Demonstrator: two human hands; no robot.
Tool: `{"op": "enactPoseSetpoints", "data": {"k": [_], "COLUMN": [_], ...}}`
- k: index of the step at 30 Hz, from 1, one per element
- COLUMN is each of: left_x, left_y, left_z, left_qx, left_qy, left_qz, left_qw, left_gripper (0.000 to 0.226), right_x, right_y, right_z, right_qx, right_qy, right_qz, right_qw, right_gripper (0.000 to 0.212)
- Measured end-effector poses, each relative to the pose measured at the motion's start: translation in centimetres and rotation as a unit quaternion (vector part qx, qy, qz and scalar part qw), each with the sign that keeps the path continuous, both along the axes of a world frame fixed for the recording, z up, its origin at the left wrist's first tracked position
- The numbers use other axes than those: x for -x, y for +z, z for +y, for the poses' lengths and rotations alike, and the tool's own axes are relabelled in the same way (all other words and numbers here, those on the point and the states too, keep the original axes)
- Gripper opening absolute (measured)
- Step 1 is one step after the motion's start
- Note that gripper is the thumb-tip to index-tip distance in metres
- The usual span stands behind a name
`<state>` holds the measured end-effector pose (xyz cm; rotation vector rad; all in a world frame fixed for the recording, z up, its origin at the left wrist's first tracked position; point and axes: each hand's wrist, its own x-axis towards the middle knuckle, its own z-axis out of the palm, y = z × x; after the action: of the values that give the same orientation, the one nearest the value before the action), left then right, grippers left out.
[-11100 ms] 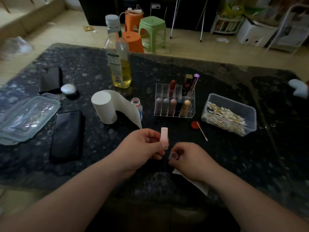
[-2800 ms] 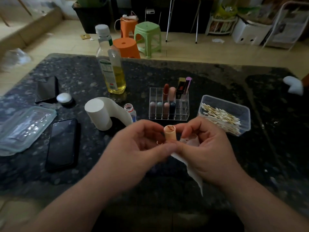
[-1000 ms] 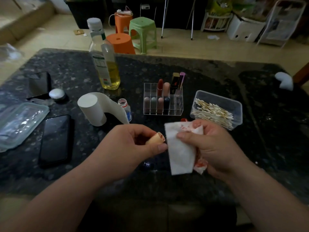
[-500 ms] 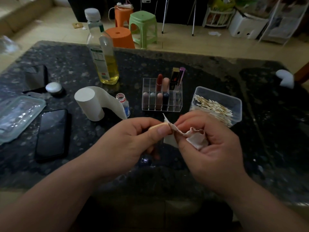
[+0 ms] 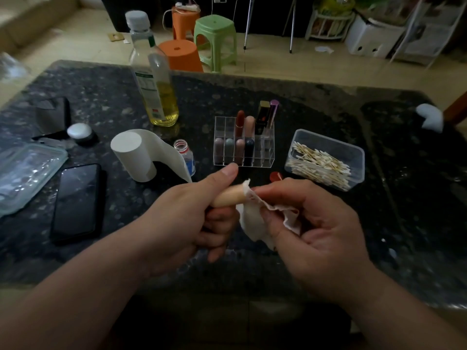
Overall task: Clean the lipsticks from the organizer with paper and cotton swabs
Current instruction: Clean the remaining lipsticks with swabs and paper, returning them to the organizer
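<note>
Gripping beige lipstick tube (image 5: 228, 197): left hand (image 5: 182, 218), thumb raised | right hand (image 5: 313, 231) pinches crumpled paper (image 5: 255, 218) against tube's end

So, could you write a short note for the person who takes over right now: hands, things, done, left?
Left hand grips a beige lipstick tube; right hand presses paper on its end.
Organizer stands behind the hands with the other lipsticks; cotton swabs in the box to its right, paper roll to its left.
Done: unclear how many are clean.
Left: finish this tube, put it back, clean the rest.
</note>
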<state>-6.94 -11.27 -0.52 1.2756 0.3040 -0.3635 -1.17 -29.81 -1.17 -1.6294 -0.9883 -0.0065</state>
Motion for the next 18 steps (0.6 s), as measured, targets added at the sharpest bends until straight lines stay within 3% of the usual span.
{"op": "enactPoseSetpoints", "data": {"k": [10,18], "left_x": [0.03,0.78], "left_y": [0.49,0.92], "left_z": [-0.23,-0.56], "left_qx": [0.013,-0.016], "left_qy": [-0.014,-0.011], "left_qz": [0.095,0.073], "left_qw": [0.995,0.997], "left_gripper": [0.057,0.050], "right_x": [-0.11,0.00], "right_y": [0.39,0.76], "right_z": [-0.03,0.47], "right_qx": [0.080,0.084], "right_qy": [0.049,0.082], "right_qz": [0.105,0.312], "right_qw": [0.990,0.943], "right_gripper": [0.059,0.041]}}
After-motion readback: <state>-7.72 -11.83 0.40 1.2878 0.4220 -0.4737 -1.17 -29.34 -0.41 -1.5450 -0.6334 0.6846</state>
